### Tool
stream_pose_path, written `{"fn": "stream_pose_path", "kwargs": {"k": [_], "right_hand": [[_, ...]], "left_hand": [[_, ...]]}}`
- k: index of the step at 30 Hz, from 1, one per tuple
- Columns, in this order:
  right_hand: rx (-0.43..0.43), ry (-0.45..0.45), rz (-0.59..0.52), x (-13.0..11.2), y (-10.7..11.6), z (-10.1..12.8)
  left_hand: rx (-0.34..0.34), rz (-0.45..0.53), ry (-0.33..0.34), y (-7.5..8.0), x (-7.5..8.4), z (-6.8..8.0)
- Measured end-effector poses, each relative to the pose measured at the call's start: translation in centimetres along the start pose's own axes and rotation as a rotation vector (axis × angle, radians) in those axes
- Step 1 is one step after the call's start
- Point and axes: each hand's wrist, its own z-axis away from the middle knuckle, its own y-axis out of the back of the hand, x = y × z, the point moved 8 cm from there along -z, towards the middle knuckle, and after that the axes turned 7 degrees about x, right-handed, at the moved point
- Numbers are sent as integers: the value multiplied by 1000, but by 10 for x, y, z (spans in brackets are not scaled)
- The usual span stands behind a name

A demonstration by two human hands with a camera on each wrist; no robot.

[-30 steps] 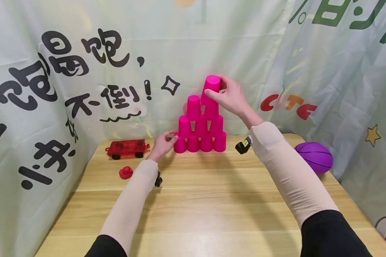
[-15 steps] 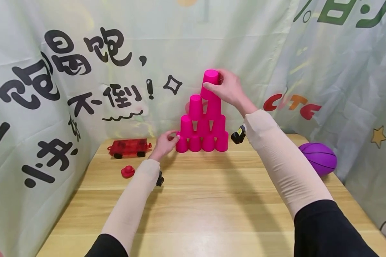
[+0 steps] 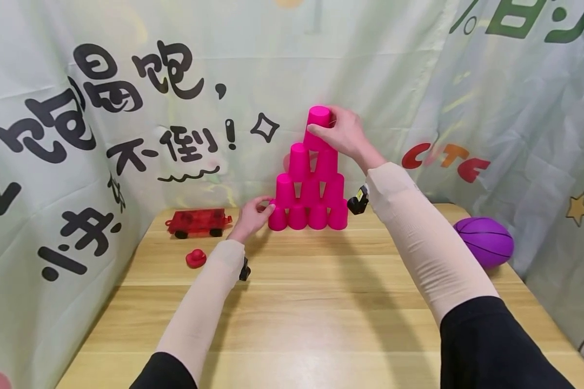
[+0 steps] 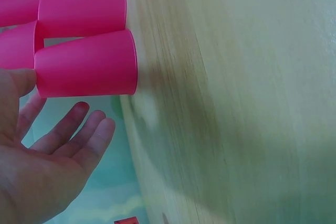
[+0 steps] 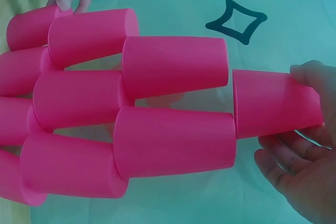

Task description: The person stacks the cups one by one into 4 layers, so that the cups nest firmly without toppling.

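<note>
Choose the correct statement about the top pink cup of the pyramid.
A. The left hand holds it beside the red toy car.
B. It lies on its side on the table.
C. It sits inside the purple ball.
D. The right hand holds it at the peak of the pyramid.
D: the right hand grips the top pink cup above the pyramid, while the left hand touches a bottom cup.

At frame centre a cup pyramid (image 3: 308,189) stands on the table (image 3: 311,313), toy car (image 3: 197,222) at its left, ball (image 3: 485,241) at far right.
</note>
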Motion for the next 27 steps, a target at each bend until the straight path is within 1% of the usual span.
{"fn": "stream_pose_path", "kwargs": {"k": [6, 17, 24, 27], "right_hand": [[-6, -2, 11, 0, -4, -2], [-3, -7, -16, 0, -7, -3], [7, -2, -29, 1, -8, -3], [11, -4, -55, 1, -5, 0]], "left_hand": [[9, -7, -2, 0, 2, 1], [13, -29, 0, 0, 1, 0], [14, -29, 22, -1, -1, 1], [16, -28, 27, -1, -1, 1]]}}
